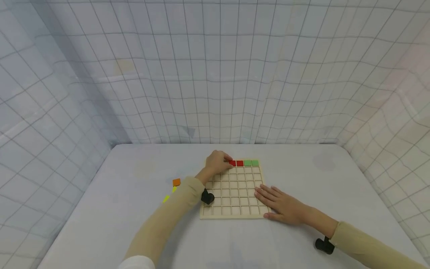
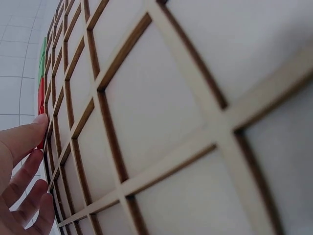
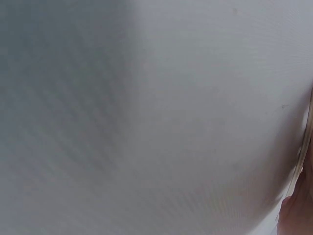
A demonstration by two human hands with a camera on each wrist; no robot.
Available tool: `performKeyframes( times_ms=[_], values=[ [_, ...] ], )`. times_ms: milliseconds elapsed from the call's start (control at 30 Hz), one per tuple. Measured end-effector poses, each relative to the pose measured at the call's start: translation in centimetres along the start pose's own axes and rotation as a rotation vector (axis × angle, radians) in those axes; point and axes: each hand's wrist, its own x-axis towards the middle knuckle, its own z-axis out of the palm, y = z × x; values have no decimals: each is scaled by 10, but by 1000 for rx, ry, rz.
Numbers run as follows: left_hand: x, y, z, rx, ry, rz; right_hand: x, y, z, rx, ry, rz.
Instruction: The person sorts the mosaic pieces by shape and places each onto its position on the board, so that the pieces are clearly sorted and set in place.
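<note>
A pale wooden grid board [image 1: 231,216] lies on the white table. In its far row sit two green tiles [image 1: 251,163], with a red tile [image 1: 240,163] to their left. My left hand [image 1: 216,162] reaches over the board's far left part. Its thumb and index finger pinch another red tile [image 1: 232,163] in that row; in the left wrist view, the thumb [image 2: 29,134] and fingertips partly hide the red. My right hand [image 1: 282,205] rests flat, fingers spread, across the board's right edge. The right wrist view shows mostly white cloth and a bit of that hand [image 3: 296,215].
Left of the board, an orange tile [image 1: 176,182] and yellow tiles [image 1: 166,198] lie on the table [image 1: 134,201], partly hidden by the left sleeve [image 1: 168,216]. Grid-patterned white curtains [image 1: 215,93] hang behind and on both sides. Each wrist wears a small black camera [image 1: 207,197].
</note>
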Motion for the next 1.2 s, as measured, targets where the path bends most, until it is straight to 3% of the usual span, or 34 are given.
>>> performKeyframes(
  times_ms=[233,500,667,933,1200],
  values=[
    [-10,0,5,-10,-33,2,-5,-5,5,8,0,-9],
    [-10,1,2,-1,-1,31,1,-4,1,21,-23,5],
    [-9,1,-1,22,11,57,4,-3,-1,7,-12,-6],
    [-14,6,-6,37,-28,69,2,-3,1,12,-27,9],
    [-23,12,-20,2,21,108,1,-3,-2,23,-15,16]
  ],
)
